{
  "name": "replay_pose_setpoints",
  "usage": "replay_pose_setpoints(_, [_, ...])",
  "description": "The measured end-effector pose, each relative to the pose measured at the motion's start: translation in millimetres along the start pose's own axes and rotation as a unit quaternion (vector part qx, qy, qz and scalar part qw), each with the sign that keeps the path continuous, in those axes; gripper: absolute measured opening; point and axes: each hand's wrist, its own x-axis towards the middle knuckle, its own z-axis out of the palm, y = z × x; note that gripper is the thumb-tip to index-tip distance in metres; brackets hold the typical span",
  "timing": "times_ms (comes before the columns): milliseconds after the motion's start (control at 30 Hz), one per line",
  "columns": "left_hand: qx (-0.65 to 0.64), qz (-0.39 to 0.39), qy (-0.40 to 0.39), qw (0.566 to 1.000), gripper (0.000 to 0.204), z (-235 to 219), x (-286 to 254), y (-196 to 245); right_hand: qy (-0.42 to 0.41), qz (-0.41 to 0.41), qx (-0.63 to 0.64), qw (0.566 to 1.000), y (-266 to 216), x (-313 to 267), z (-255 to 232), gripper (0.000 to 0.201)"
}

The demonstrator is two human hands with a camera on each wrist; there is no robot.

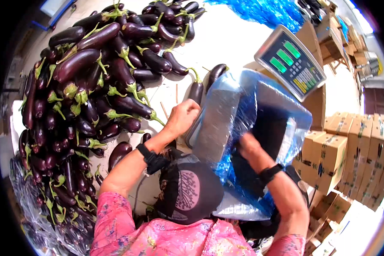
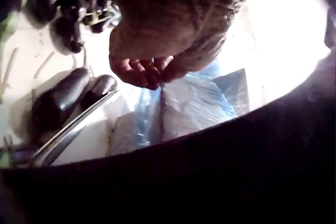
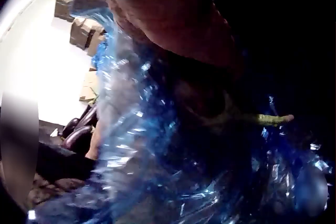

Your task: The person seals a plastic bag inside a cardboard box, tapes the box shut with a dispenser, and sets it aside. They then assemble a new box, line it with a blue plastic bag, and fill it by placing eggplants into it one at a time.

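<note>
My left hand is at the left rim of a box lined with blue plastic film. In the left wrist view its curled fingers and thumb pinch the film's edge. Deep inside the box, my right hand reaches down past the film. The right wrist view shows it over an eggplant, whose green stem sticks out to the right; the eggplant's body is mostly hidden in shadow and under the hand. Just beyond the left hand lie loose eggplants, next to the metal edge beside the box.
A large heap of eggplants covers the left of the white table. A scale display with green digits stands behind the box. Stacked cartons are at the right, and blue film lies at the back.
</note>
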Motion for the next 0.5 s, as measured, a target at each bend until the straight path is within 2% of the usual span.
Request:
replay_pose_setpoints(33, [-0.009,-0.028,0.058,0.998,0.015,2.0,13.2,-31.6,0.018,0.006,-0.058,0.998,19.8,19.7,-2.4,0.041])
replay_pose_setpoints(67, [0.038,0.002,0.114,0.993,0.025,3.6,24.9,-64.0,0.011,0.034,-0.143,0.989,27.0,29.7,-2.2,0.042])
replay_pose_setpoints(100, [0.079,-0.04,0.131,0.987,0.033,6.3,34.2,-83.0,0.001,0.054,-0.209,0.976,36.1,36.9,-2.3,0.042])
replay_pose_setpoints(133, [0.117,-0.083,0.146,0.979,0.04,10.1,41.9,-93.2,-0.004,0.067,-0.254,0.965,42.3,41.4,-2.0,0.042])
replay_pose_setpoints(233, [0.242,-0.09,0.113,0.959,0.062,34.2,64.7,-113.9,-0.019,0.091,-0.354,0.931,49.1,46.3,-3.5,0.042])
replay_pose_setpoints(333, [0.205,-0.112,0.106,0.967,0.075,53.7,76.6,-121.9,-0.024,0.1,-0.428,0.898,44.5,43.9,-6.9,0.043])
replay_pose_setpoints(367, [0.138,-0.13,0.084,0.978,0.075,52.5,76.3,-124.7,-0.023,0.101,-0.452,0.886,41.8,43.0,-8.9,0.043])
replay_pose_setpoints(467, [-0.061,-0.175,0.016,0.982,0.074,12.2,63.8,-88.9,-0.018,0.095,-0.53,0.843,32.9,40.9,-14.7,0.044])
replay_pose_setpoints(500, [-0.182,-0.113,0.038,0.976,0.073,14.4,61.3,-121.4,-0.018,0.095,-0.553,0.827,29.8,40.1,-15.3,0.044])
